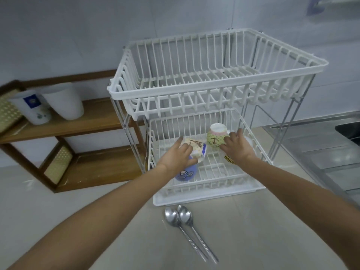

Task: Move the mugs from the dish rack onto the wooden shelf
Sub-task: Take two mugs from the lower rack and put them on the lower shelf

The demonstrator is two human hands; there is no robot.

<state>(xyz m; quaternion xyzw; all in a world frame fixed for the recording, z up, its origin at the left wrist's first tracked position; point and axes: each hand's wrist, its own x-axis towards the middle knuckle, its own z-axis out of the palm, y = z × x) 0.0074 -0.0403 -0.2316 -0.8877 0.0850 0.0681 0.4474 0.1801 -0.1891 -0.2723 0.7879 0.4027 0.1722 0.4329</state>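
At least three mugs sit in the lower tier of the dish rack (218, 98): my left hand (178, 152) is closed around the cream patterned mug (196, 148) above the blue mug (185, 173), and my right hand (236, 146) grips the green floral mug (215, 136). Two pale cups (48, 103) already stand on the wooden shelf (97, 117) to the left. I judge the job roughly midway, with these mugs yet to carry across the counter (253, 221).

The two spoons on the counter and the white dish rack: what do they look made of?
The spoons look like polished steel: mirror-bright bowls, grey handles. The dish rack seems plastic-coated wire or moulded plastic: matte white bars with rounded ends, on thin shiny metal legs.
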